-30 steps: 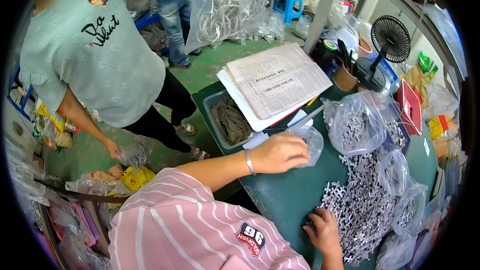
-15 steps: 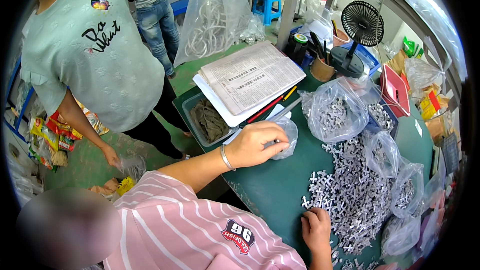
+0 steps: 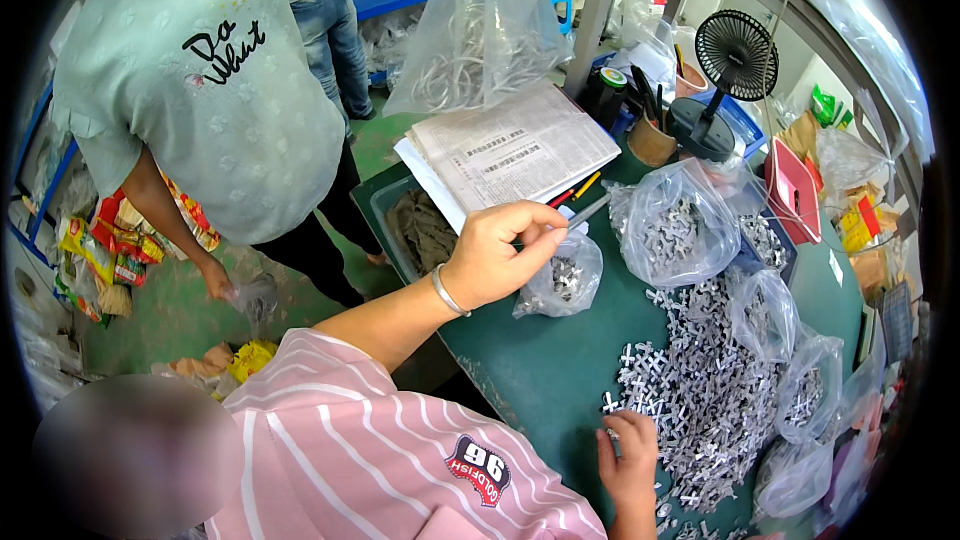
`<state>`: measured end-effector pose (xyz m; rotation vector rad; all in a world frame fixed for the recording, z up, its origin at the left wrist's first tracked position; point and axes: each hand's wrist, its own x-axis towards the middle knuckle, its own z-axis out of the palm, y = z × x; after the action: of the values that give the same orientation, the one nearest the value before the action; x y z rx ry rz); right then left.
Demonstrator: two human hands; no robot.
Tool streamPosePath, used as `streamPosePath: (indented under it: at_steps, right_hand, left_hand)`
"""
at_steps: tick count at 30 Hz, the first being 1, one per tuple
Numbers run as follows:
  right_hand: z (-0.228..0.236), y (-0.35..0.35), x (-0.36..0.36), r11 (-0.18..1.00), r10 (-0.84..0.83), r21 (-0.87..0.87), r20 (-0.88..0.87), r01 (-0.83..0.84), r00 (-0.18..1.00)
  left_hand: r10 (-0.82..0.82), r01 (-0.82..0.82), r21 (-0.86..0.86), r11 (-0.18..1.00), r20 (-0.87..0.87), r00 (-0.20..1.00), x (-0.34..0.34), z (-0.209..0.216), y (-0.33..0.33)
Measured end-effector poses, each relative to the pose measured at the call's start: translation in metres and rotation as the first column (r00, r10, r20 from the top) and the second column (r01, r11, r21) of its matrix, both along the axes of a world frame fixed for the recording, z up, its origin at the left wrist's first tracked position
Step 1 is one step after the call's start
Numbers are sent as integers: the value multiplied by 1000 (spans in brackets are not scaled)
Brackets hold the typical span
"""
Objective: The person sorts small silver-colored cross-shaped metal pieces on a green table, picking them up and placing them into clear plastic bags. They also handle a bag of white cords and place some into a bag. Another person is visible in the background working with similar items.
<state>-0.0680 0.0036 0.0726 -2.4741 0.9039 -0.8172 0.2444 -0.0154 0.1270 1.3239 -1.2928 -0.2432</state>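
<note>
My left hand (image 3: 505, 252), with a silver bangle at the wrist, is closed with thumb and forefinger at the near end of a slim grey tool (image 3: 592, 210); its exact kind does not show. Just below those fingertips, a small clear plastic bag (image 3: 562, 285) with small grey pieces in it rests on the green table (image 3: 520, 350). My right hand (image 3: 630, 450) is at the left edge of a wide pile of small grey cross-shaped parts (image 3: 705, 390). Its fingers are loosely bent and apart, the thumb away from the forefinger.
Behind my left hand lie a newspaper stack (image 3: 515, 145) and a tub with dark cloth (image 3: 425, 230). Bags of parts (image 3: 680, 225), a pen holder (image 3: 652, 140) and a black fan (image 3: 735, 55) stand at the back right. A co-worker in pale green (image 3: 215, 130) is at the left.
My left hand has moved up off the small bag to the grey tool, uncovering the bag's contents. My right hand's fingers have loosened. The co-worker's hanging bag has shifted right.
</note>
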Motion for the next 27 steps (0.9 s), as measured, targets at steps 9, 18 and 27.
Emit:
streamPosePath:
  at_steps: [9,18,27]
  right_hand:
    - [161,1,27,420,506,-358,855,-834,-112]
    - [174,4,-2,-13,639,-255,742,-967,-204]
    - [178,10,-16,107,606,-158,793,-982,-62]
  left_hand:
    - [567,-460,-344,819,363,739,44,21,-44]
    - [720,-676,-257,691,326,612,117,50,-116]
    - [327,-499,-132,856,-610,722,179,40,-132]
